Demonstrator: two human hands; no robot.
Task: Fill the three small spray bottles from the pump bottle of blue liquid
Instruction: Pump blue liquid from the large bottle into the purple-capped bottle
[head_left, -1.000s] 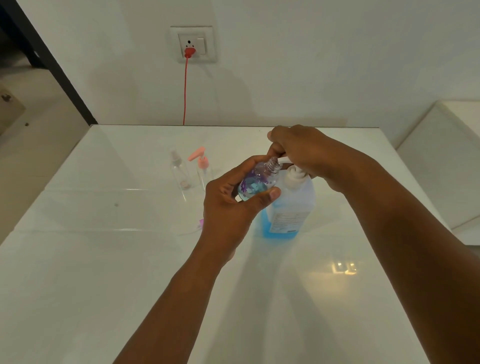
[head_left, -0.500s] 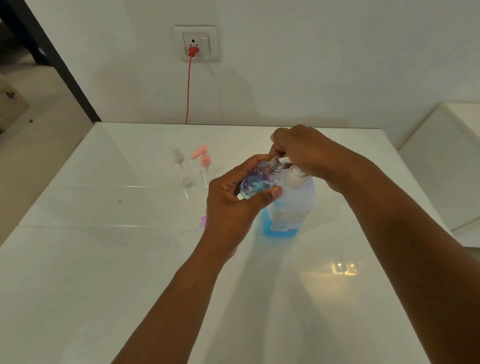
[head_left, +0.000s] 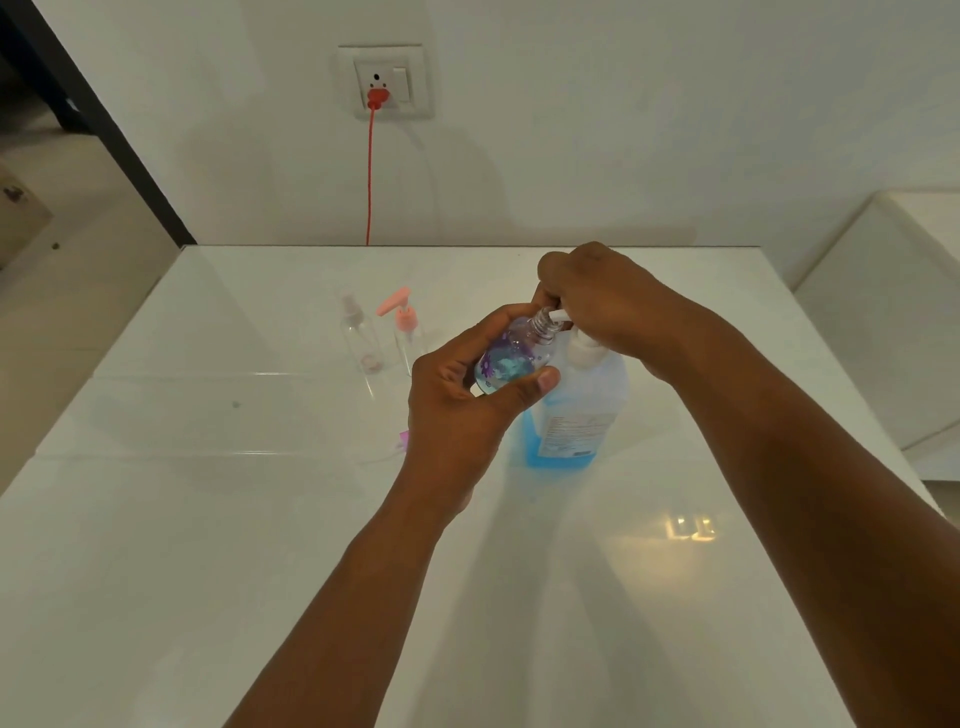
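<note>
Clear small bottle (head_left: 511, 358) gripped by left hand (head_left: 462, 410) fingers, right hand (head_left: 597, 301) fingers clenched over pump head (head_left: 584, 345).

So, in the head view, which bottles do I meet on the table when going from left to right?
Clear spray bottle → pink-pump bottle → flowered bottle, held in the left hand → pump bottle, its pump under the right hand.

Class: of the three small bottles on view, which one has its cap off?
The flowered bottle in the left hand: its threaded neck is bare at the pump spout. The clear-capped bottle and pink-pump bottle stand closed.
</note>
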